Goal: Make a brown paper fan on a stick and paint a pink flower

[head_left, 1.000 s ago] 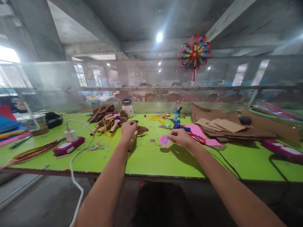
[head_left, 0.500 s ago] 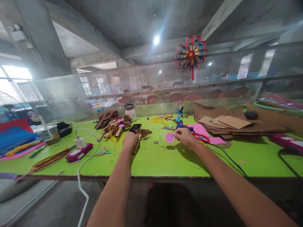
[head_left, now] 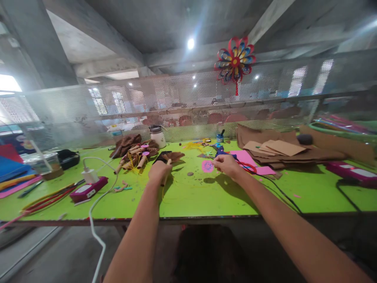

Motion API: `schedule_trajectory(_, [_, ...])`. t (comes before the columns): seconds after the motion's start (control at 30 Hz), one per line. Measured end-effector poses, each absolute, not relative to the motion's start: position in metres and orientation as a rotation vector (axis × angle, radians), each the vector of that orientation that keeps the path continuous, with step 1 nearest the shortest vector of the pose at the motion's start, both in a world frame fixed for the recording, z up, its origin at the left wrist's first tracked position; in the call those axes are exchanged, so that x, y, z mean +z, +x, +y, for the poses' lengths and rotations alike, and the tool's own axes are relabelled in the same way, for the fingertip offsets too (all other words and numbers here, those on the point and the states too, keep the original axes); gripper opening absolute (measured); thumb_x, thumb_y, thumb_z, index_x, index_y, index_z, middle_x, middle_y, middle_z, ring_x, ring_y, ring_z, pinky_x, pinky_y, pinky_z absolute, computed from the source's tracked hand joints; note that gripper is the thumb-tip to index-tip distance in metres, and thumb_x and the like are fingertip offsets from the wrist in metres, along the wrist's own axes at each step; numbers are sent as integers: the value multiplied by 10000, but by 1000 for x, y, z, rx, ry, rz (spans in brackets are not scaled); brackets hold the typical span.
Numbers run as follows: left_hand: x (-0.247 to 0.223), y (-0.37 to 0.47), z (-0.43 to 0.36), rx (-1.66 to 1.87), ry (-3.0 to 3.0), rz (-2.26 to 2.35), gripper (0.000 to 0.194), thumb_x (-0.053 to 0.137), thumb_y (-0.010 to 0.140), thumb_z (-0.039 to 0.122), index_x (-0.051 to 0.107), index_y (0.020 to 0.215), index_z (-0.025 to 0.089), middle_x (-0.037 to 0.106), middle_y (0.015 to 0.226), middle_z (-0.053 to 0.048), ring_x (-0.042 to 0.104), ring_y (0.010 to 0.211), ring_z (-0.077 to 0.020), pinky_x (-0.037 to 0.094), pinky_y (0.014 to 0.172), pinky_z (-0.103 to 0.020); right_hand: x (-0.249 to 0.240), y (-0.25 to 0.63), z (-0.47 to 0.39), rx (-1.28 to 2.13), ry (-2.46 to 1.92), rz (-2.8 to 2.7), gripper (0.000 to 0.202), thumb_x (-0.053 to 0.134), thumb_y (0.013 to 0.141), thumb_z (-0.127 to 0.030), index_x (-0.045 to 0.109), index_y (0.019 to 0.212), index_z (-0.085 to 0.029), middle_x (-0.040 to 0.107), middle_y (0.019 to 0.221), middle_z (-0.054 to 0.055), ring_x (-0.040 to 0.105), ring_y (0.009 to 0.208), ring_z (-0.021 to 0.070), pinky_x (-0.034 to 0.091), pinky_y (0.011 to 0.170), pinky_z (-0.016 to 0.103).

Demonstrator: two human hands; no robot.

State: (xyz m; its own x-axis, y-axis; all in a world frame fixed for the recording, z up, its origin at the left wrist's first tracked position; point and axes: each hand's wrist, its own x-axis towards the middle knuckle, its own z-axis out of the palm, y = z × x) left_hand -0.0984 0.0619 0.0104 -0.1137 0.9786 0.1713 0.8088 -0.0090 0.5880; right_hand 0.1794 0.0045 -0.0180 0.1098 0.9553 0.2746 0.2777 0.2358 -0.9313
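My left hand (head_left: pixel 160 171) is closed around a rolled brown paper piece with a fanned, crinkled brown paper top (head_left: pixel 174 156). Thin yellow strands hang below that hand. Between the fingertips of my right hand (head_left: pixel 227 165) is the edge of a pink paper disc (head_left: pixel 207 166) with a blue-purple design, held over the table. Just behind my left hand lies a dark phone (head_left: pixel 161 157), partly hidden. A blue-handled tool, perhaps a glue gun (head_left: pixel 219 151), sits behind my right hand, beside pink paper sheets (head_left: pixel 246 158).
The green table (head_left: pixel 188 200) carries a pile of brown paper rolls (head_left: pixel 135 155) at left and stacked brown paper (head_left: pixel 282 157) at right. A white cable (head_left: pixel 96 208) runs from a purple power strip (head_left: pixel 88 189) over the front edge. A jar (head_left: pixel 158 136) stands by the mesh screen (head_left: pixel 176 98).
The view has shifted slightly. My left hand has turned the brown paper roll, so more of it is hidden by the fingers. My right hand keeps its hold on the pink disc.
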Motion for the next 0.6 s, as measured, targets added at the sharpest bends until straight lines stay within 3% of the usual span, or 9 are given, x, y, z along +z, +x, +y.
schedule_trajectory(0.13, [24,-87,56,947,1951,2040,241,610,749,382,505,649,189,669,734,-133,661,819,-312,481,694,-366,-13,182,3,829,-1192,-1360,283,693,614,-416,544,597,-175,502,484,-33,419,452,89,338,456,238])
schedule_trajectory(0.33, [29,-60,39,1334,1622,1394,179,616,792,227,454,845,171,680,690,-52,674,592,-173,536,573,-285,6,187,-5,956,-893,-1161,424,777,499,-514,552,625,-177,511,567,-22,416,491,82,345,487,250])
schedule_trajectory(0.6, [4,-25,36,1215,1735,1153,214,669,767,229,547,914,132,646,622,-8,614,503,-116,458,458,-198,17,180,-15,746,-786,-1073,312,759,608,-439,611,678,-173,528,618,-13,447,570,99,382,585,257])
